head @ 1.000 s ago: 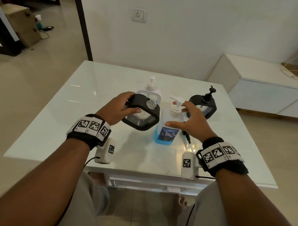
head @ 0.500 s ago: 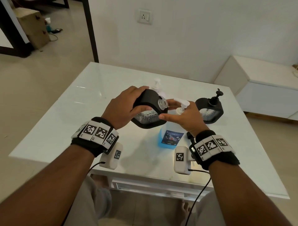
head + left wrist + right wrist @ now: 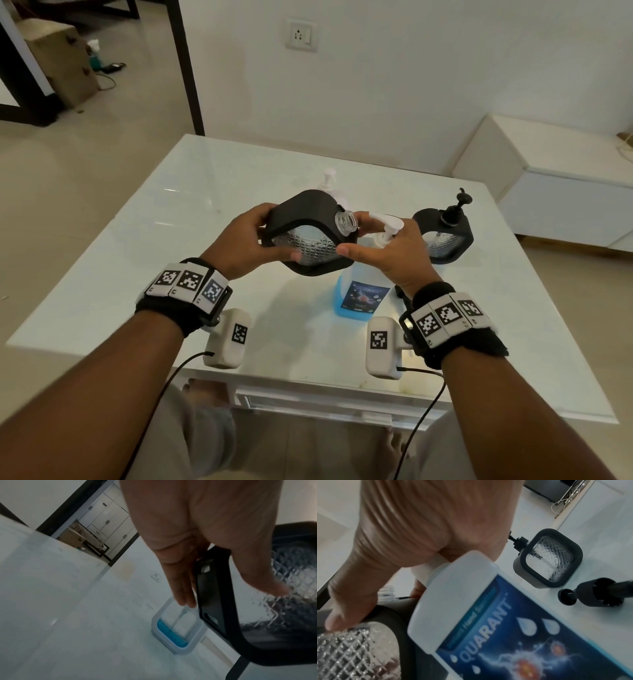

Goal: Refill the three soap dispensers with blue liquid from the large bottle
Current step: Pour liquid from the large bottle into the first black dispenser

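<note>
My left hand [image 3: 262,236] grips a black-framed dispenser [image 3: 308,222] with patterned glass, tilted in the air above the table. Its clear threaded neck [image 3: 346,222] is open and points right. My right hand [image 3: 359,240] pinches the dispenser's right side, thumb on the front and fingers behind near the neck. Just below stands the large bottle [image 3: 363,298] with blue liquid low in it and a white pump [image 3: 388,224]. The right wrist view shows this bottle's label [image 3: 496,628] and the held dispenser [image 3: 359,649]. A white dispenser [image 3: 173,628] with a little blue liquid stands behind.
A second black dispenser [image 3: 442,236] with its pump on stands at the right of the white glass table [image 3: 171,274]. A loose black pump [image 3: 590,595] lies beside the large bottle. A white cabinet [image 3: 565,178] stands off to the right by the wall.
My left hand has raised the black dispenser and tilted its neck to the right. My right hand came in from beside the large bottle and now has its thumb on the dispenser.
</note>
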The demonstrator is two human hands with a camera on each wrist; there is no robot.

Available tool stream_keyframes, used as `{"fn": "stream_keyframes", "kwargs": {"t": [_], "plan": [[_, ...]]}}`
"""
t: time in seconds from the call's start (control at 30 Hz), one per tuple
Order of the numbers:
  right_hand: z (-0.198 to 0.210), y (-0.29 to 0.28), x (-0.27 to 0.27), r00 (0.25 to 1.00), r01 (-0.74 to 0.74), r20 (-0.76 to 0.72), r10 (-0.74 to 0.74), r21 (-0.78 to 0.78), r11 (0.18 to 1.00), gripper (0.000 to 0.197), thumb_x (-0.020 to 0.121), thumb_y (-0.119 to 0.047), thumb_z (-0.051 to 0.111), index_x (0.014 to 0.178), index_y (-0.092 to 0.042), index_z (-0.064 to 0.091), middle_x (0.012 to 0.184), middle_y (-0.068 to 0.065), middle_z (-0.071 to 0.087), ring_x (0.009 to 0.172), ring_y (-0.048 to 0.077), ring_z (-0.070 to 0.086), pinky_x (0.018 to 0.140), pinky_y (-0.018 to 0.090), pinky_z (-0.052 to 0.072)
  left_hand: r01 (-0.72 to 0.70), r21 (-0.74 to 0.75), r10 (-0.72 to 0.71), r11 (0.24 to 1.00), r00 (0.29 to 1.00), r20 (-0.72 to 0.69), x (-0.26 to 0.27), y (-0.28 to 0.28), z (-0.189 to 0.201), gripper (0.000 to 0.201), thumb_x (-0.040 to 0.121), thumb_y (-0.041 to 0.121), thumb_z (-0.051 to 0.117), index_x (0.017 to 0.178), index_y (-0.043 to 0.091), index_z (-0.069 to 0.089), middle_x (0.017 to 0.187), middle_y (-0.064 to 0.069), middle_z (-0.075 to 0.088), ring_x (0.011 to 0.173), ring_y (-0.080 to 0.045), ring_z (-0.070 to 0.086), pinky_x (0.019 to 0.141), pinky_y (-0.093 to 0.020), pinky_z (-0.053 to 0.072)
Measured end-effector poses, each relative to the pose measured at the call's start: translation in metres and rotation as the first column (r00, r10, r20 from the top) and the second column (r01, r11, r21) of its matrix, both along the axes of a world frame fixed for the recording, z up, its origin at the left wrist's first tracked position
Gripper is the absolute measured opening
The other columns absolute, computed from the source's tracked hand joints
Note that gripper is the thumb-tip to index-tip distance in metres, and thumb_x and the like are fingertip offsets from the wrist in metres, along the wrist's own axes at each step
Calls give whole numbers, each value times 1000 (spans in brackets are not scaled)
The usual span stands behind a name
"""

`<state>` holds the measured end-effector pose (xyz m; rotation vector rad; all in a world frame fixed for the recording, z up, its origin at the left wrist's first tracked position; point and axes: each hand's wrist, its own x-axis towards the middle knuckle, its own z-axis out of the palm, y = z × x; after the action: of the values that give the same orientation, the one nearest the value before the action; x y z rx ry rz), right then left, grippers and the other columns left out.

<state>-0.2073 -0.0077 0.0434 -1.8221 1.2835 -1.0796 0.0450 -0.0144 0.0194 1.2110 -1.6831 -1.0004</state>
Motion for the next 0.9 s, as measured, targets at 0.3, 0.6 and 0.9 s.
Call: {"fn": "stream_keyframes", "kwargs": {"t": [0.3,0.6,0.9], "plan": [[36,-7,-3,931,113,319,-180,218,970,63,90,-70,27,119,-27,63,115,-3,71,108,17,66,104,42,42,31,-84,-34,996,999,-36,-8,4,15,57,55,48,79,105,36,53,96,21,65,90,-2,63,74,-15,52],[49,-29,0,930,365,-156,-332,325,872,47,104,-39,31,114,-8,65,108,10,67,86,13,57,71,26,39,41,-139,-42,989,999,-6,-10,7,24,68,63,47,82,119,27,48,109,13,61,100,-10,62,75,-19,55],[57,-20,18,918,370,-254,-306,265,890,53,102,-46,27,105,-10,66,106,4,67,100,24,60,100,49,44,56,-143,-60,988,998,-17,-13,10,28,61,63,54,71,116,41,44,110,22,59,101,-4,60,75,-20,56]]}}
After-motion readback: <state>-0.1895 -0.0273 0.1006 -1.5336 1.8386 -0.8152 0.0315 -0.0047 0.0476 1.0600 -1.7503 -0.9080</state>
